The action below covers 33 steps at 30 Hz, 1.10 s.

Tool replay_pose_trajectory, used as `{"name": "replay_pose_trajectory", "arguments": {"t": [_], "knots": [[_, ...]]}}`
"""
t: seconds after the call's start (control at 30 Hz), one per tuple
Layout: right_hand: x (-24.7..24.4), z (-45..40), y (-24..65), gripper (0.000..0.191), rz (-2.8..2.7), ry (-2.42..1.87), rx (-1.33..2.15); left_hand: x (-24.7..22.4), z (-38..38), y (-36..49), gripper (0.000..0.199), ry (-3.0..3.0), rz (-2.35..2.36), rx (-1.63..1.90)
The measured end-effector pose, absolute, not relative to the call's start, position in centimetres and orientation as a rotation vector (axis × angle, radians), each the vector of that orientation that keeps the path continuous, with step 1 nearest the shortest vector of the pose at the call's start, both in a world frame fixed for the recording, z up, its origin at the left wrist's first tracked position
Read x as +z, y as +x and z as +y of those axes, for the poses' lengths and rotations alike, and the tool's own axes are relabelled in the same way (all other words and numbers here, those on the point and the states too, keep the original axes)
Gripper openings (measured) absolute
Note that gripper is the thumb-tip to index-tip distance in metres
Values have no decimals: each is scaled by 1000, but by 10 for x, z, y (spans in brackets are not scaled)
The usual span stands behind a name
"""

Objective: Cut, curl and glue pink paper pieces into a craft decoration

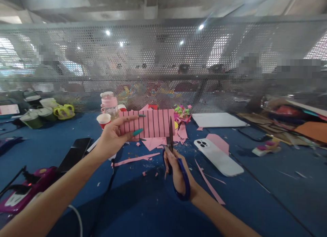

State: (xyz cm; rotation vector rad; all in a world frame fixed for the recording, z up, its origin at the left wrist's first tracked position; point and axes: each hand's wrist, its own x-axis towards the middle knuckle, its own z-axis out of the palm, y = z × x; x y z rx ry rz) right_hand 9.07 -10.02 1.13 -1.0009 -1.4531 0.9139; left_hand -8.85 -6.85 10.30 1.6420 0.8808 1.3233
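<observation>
L hand (111, 135) has pink striped paper (153, 124) pinched btwn thumb & fingers, up over the blue table (143, 209) nr centre. R hand (179, 167) is curled round the handles of the scissors (171, 135), blades up by the paper's R end, can't tell if touching; white phone (219, 158) lies to the R, pink scraps (154, 143) below the paper.

The paper (156, 124) was pink with dark vertical stripes. The scissors (170, 139) had dark blue handles (188, 186). The table (135, 209) was blue, the right phone (222, 159) white, and the far bottle (109, 102) seemed pale pink.
</observation>
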Motion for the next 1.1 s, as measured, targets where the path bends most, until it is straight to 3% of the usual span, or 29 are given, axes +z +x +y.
{"name": "replay_pose_trajectory", "arguments": {"t": [0.57, 1.1], "knots": [[21, -115, 80, 34, -1506, -1060, 1132, 89, -97, -108, 42, 1484, 1093, 1392], [16, -115, 82, 34, -1513, -1080, 1037, 84, -100, -108, 43, 1446, 1113, 1420]]}}
